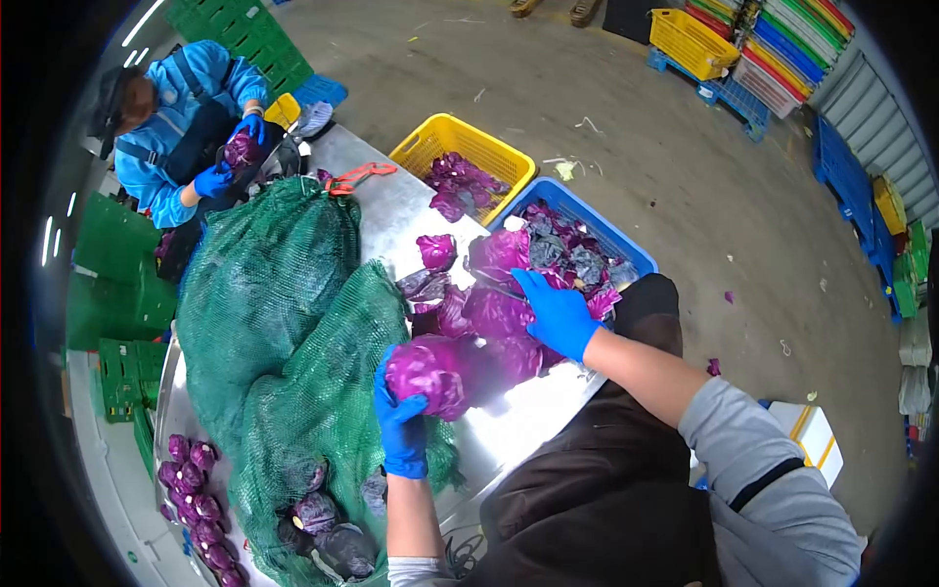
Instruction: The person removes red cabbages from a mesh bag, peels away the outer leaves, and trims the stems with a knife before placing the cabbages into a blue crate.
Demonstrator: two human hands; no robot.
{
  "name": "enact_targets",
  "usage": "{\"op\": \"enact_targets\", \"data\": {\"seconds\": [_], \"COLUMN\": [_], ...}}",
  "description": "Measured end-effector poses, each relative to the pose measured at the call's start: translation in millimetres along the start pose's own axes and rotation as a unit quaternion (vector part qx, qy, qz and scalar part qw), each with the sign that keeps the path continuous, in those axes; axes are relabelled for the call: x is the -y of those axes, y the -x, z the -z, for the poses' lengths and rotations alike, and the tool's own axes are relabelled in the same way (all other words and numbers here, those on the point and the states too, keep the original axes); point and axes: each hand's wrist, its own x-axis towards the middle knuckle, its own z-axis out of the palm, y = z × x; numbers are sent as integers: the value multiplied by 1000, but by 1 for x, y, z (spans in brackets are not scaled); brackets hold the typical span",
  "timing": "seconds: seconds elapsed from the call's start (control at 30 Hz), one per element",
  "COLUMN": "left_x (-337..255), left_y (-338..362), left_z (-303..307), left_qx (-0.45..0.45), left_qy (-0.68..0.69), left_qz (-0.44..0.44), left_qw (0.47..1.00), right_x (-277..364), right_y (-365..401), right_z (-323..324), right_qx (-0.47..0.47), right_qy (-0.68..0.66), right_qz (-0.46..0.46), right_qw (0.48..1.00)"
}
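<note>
The red cabbage is sitting on the steel tabletop near its front edge, and the left hand, in a blue glove, is gripping it from below with fingers wrapped round its near side. Just beyond it, loose purple leaves are lying in a heap, touching the head. The right hand, also gloved in blue, is resting on that heap with fingers curled down; whether it is pinching anything I cannot tell. Two green mesh sacks are lying along the left of the tabletop, with dark cabbages showing through the nearer one. Small purple heads are lying in a cluster at the near left corner. Off the far edge, a yellow crate and a blue crate are holding cut leaves. At the far end a person in a blue jacket is holding another cabbage in both gloved hands
</note>
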Motion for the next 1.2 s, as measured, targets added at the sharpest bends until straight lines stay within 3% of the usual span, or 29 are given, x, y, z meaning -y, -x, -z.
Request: {"op": "enact_targets", "data": {"seconds": [0.17,0.33,0.4,0.47,0.53,0.67,0.7,0.8,0.87,0.93,1.0,1.07,1.13,1.2], "left_x": [13,31,38,42,52,51,45,46,48,52,59,59,59,58], "left_y": [6,-9,-13,-15,-23,-29,-26,-19,-16,-14,-13,-6,0,1], "left_z": [18,-6,-19,-31,-34,-41,-49,-44,-43,-42,-40,-41,-43,-44], "left_qx": [78,118,58,20,-25,6,-32,-25,-14,-6,14,-10,-37,-50], "left_qy": [236,307,291,305,236,91,81,22,24,29,56,88,123,155], "left_qz": [45,61,84,117,102,41,36,18,28,35,51,72,95,100], "left_qw": [968,942,951,945,966,995,996,999,999,999,997,993,987,982], "right_x": [-32,-40,-20,37,49,64,61,56,50,47,39,30,26,30], "right_y": [-45,-69,-58,-22,-3,10,9,8,12,13,10,2,0,5], "right_z": [16,47,64,104,85,70,73,76,66,51,54,60,63,82], "right_qx": [-31,-102,-176,-63,-109,-121,-88,-16,20,-73,-59,-86,-102,-19], "right_qy": [26,43,-76,-369,-194,-224,-219,-222,-230,-236,-197,-17,8,-239], "right_qz": [-27,-68,15,41,125,101,98,93,86,219,224,238,190,54], "right_qw": [999,992,981,926,967,962,967,970,969,944,953,967,977,969]}}
